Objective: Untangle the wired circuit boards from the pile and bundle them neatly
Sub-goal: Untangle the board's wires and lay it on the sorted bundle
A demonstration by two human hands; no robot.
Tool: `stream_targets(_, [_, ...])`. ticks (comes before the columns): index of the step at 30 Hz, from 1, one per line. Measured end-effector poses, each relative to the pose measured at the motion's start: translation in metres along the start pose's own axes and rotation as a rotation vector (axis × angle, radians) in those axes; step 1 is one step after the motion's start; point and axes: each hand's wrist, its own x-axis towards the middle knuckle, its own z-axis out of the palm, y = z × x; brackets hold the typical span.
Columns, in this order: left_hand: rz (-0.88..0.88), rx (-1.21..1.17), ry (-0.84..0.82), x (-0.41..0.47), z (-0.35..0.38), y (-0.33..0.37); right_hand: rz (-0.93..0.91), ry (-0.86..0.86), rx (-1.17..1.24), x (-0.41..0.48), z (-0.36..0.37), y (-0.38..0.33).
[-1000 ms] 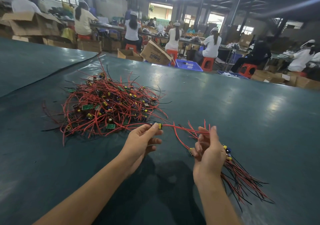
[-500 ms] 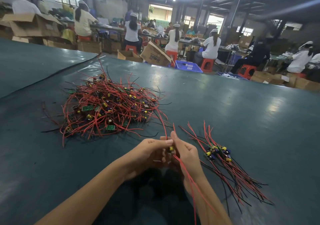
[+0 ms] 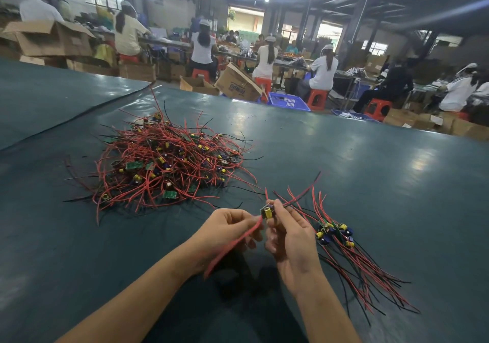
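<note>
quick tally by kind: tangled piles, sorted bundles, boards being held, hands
tangled pile: 1
sorted bundle: 1
board held in the hands: 1
hands, left hand and right hand: 2
total: 5

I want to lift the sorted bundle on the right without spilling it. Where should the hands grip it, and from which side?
Probably around the wires just behind the cluster of circuit boards, coming down from above, across them. There the wires lie close and parallel; nearer you they fan out, and the boards themselves are a loose heap.
</note>
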Motion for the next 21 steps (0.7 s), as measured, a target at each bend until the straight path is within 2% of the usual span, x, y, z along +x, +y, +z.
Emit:
stream_targets(3, [0.148,0.159,-0.028,-0.002,0.002,-0.002,-0.030,0.031,0.015,-0.001,0.000,-0.001])
stream_targets(5, [0.207,0.153,-0.027,-0.003,0.006,-0.002,-0.049,0.029,-0.004,-0.001,0.001,0.001])
stream_targets(8, [0.248,0.169,0.054,-0.001,0.009,-0.003,-0.078,0.036,-0.070,-0.001,0.002,0.005])
stream_targets(14, [0.298,0.135,0.121,-0.002,0.011,-0.003,-0.062,-0.061,-0.137,-0.008,0.008,0.009])
stream_targets(21, [0.270,0.237,0.072,-0.003,0.017,0.000,-0.038,0.188,-0.069,0.001,0.003,0.001])
